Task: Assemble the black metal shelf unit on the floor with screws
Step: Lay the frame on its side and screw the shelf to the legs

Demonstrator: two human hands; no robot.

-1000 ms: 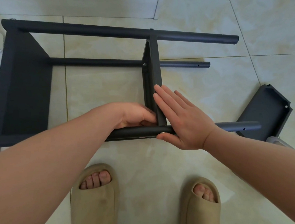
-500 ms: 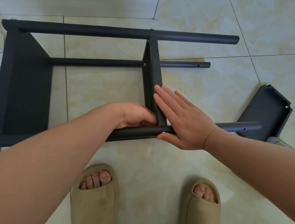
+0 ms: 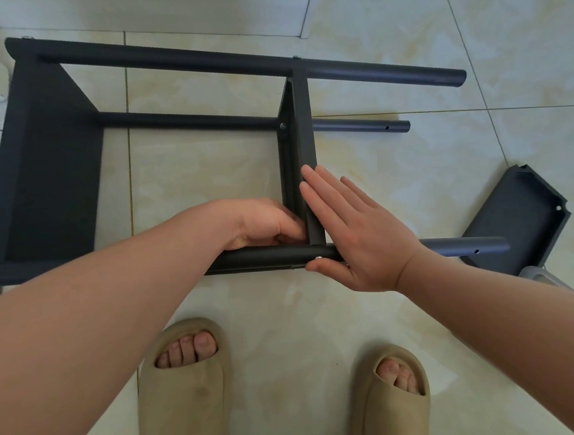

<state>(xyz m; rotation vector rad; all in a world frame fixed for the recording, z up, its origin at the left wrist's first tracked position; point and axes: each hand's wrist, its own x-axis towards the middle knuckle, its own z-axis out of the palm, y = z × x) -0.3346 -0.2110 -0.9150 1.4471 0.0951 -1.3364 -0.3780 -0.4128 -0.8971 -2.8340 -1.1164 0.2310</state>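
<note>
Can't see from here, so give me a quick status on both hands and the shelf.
Left hand curled at shelf panel joint. Right hand flat, open, bracing it. Screw seated. Nothing in the way.

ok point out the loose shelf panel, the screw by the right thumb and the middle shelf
loose panel (image 3: 506, 224), head view, on its flat inner face
screw (image 3: 318, 258), head view, on its silver head at the near tube
middle shelf (image 3: 305, 140), head view, on its upright edge strip

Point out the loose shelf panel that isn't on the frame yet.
The loose shelf panel lies on the floor tiles at the right of the head view, just past the open end of the nearest tube, beyond the right hand.
</note>
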